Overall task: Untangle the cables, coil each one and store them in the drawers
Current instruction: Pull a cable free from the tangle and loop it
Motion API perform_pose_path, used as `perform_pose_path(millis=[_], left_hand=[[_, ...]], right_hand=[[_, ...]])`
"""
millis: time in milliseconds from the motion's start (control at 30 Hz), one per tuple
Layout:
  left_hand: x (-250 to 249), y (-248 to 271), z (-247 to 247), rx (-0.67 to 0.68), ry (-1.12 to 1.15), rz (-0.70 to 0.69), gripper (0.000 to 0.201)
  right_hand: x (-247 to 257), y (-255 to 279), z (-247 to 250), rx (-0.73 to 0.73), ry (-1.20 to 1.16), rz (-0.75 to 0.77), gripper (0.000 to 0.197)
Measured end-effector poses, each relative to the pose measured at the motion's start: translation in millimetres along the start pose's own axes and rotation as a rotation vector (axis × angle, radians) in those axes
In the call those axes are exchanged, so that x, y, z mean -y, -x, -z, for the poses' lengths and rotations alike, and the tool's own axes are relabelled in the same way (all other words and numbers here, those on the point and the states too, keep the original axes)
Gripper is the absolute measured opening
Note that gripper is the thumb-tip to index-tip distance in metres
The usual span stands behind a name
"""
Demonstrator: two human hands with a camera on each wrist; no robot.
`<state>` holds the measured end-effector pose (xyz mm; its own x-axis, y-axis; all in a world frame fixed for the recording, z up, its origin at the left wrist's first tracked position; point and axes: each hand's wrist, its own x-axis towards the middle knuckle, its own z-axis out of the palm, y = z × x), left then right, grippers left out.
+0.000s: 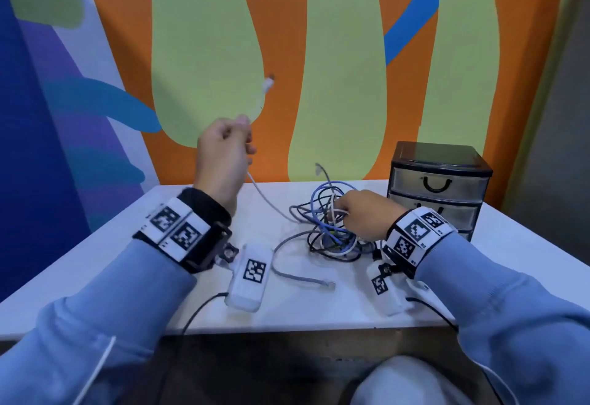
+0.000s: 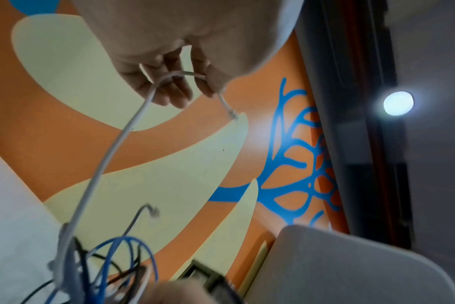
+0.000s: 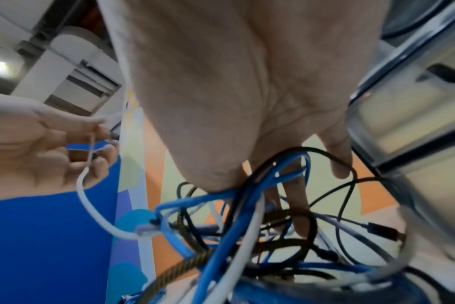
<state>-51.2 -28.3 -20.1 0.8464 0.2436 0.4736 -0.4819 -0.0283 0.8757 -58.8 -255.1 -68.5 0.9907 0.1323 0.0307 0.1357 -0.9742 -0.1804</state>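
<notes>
Left hand (image 1: 223,152) pinching white cable (image 2: 109,152); right hand (image 3: 247,102), fingers hooked through tangle (image 1: 332,229), only wrist-view clear.

A painted wall (image 1: 344,53) fills the upper half of the head view: orange ground with tall pale green rounded shapes and a blue curved stripe at upper right. At the left of the frame the wall turns deep blue and purple (image 1: 38,149). A white table (image 1: 319,305) spans the lower middle, its near edge running across the frame. In the left wrist view a round ceiling light (image 2: 398,103) glows at right, beside a blue branching pattern (image 2: 296,164) on orange.
</notes>
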Motion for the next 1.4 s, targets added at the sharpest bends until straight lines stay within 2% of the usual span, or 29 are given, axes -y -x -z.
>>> perform_pose_path(millis=[67, 167, 367, 500, 567, 633, 733, 833, 933, 1000, 1100, 1167, 1267, 1333, 1400], left_hand=[[-9.7, -5.2, 7.4, 0.014, 0.112, 0.109, 0.028], [-7.6, -2.2, 16.0, 0.174, -0.069, 0.174, 0.026], [19.7, 9.3, 20.3, 0.393, -0.644, 0.013, 0.012], [22.4, 20.5, 9.6, 0.521, -0.961, -0.036, 0.03], [20.0, 25.9, 2.3, 0.51, -0.917, -0.174, 0.033], [14.7, 30.7, -5.4, 0.503, -0.757, -0.333, 0.028], [10.5, 36.2, -18.9, 0.583, -0.695, -0.424, 0.028], [13.1, 38.9, -31.1, 0.65, -0.874, -0.4, 0.034], [13.7, 37.0, -33.6, 0.577, -0.896, -0.367, 0.031], [12.9, 34.7, -33.2, 0.544, -0.986, -0.35, 0.028], [13.4, 31.0, -29.6, 0.539, -1.06, -0.261, 0.011], [19.6, 28.8, -26.5, 0.561, -1.016, -0.242, 0.011], [24.3, 32.3, -24.7, 0.642, -0.938, -0.261, 0.013], [24.5, 34.5, -24.2, 0.651, -0.726, -0.192, 0.012], [22.8, 33.7, -25.1, 0.626, -0.6, -0.12, 0.022]], right_hand=[[-5.6, -3.8, -1.8, -0.086, -0.091, -0.008, 0.036], [-9.9, -6.7, -2.7, -0.252, -0.264, 0.019, 0.035], [-6.2, -0.6, -1.9, -0.352, -0.353, 0.006, 0.029], [-1.3, 2.4, 0.7, -0.446, -0.303, 0.037, 0.029], [2.3, 4.3, 2.5, -0.522, -0.23, 0.055, 0.024], [5.8, 4.6, 2.3, -0.594, -0.168, 0.069, 0.015], [9.9, 5.0, 1.7, -0.67, -0.118, 0.11, 0.017], [13.1, 6.4, 2.7, -0.685, -0.115, 0.17, 0.027], [14.0, 8.7, 2.3, -0.669, -0.127, 0.233, 0.033], [13.1, 8.6, 1.4, -0.679, -0.152, 0.272, 0.028], [11.7, 4.5, 0.6, -0.7, -0.205, 0.297, 0.015], [11.3, 1.9, -1.9, -0.65, -0.2, 0.278, 0.02], [11.4, 1.9, -5.3, -0.566, -0.16, 0.241, 0.038], [12.8, 2.2, -5.2, -0.514, -0.153, 0.212, 0.043], [13.7, 1.7, -4.7, -0.464, -0.164, 0.203, 0.039]])
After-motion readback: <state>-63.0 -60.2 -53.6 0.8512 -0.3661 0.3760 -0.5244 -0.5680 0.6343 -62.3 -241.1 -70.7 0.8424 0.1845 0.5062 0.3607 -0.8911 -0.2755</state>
